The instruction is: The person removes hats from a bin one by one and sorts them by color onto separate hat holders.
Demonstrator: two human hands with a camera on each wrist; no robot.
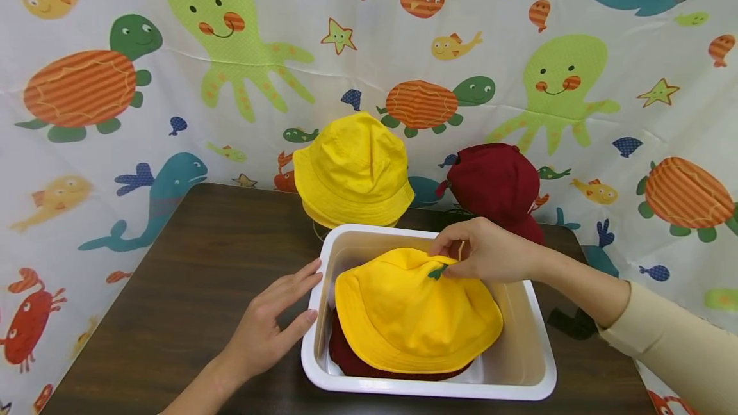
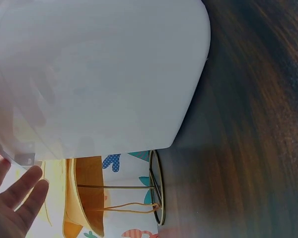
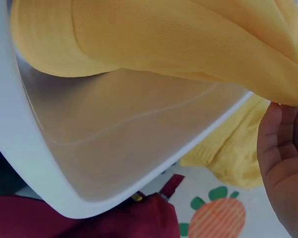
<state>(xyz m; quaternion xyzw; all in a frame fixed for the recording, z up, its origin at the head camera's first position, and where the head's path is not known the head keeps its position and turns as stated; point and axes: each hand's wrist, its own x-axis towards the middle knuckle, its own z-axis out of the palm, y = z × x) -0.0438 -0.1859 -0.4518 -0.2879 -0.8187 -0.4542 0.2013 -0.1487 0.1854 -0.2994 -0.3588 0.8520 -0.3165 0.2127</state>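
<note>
One yellow hat (image 1: 418,319), pinched by your right hand (image 1: 483,252), probably wanted level handling; your left hand (image 1: 271,322), spread, touched the tub (image 1: 426,389).

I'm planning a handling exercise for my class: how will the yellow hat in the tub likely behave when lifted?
The yellow hat will probably be floppy: its crown creases near where the right hand pinches it. It looks like cloth, so likely light for its size. The brim may be somewhat stiffer, as it shows a smooth curve.
</note>
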